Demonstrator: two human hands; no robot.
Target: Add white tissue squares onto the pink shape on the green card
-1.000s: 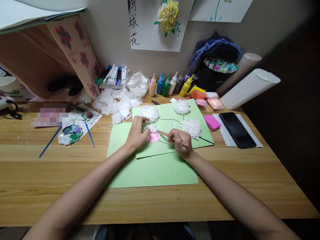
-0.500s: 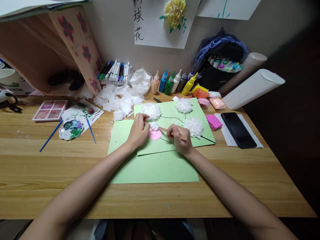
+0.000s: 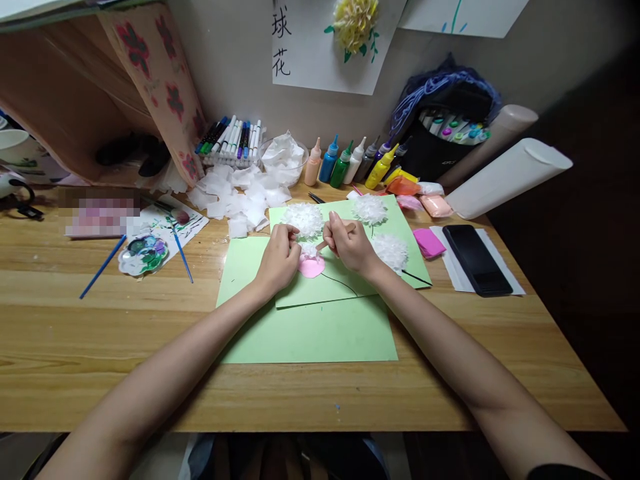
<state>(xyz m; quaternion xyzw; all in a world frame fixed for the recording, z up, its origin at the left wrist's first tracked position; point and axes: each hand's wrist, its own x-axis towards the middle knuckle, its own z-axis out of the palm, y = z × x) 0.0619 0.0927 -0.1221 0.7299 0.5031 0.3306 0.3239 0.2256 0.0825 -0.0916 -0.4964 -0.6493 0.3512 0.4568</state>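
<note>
My left hand [image 3: 278,261] rests on the upper light green sheet [image 3: 300,297], its fingers pinched at a small tuft of white tissue paper [image 3: 309,250]. The tuft sits at the top edge of a pink round patch [image 3: 312,267]. Gripped in my right hand [image 3: 350,247] is a flat wooden craft stick [image 3: 321,246], tilted, its lower end touching or nearly touching the tuft. White paper puffs [image 3: 303,219] and thin black curved lines are on the same sheet. One puff on the right [image 3: 393,252] is partly behind my right hand.
A second green sheet [image 3: 310,340] lies underneath. Torn white tissue squares [image 3: 235,197], markers [image 3: 233,140] and paint bottles [image 3: 340,165] line the back. To the right are pink paper squares [image 3: 429,243] and a phone [image 3: 476,260]. Brushes [image 3: 103,267] and a paint palette [image 3: 144,255] lie left.
My right hand has moved up and slightly left with the craft stick, which is now more steeply angled at the tuft. My left hand stays in nearly the same place.
</note>
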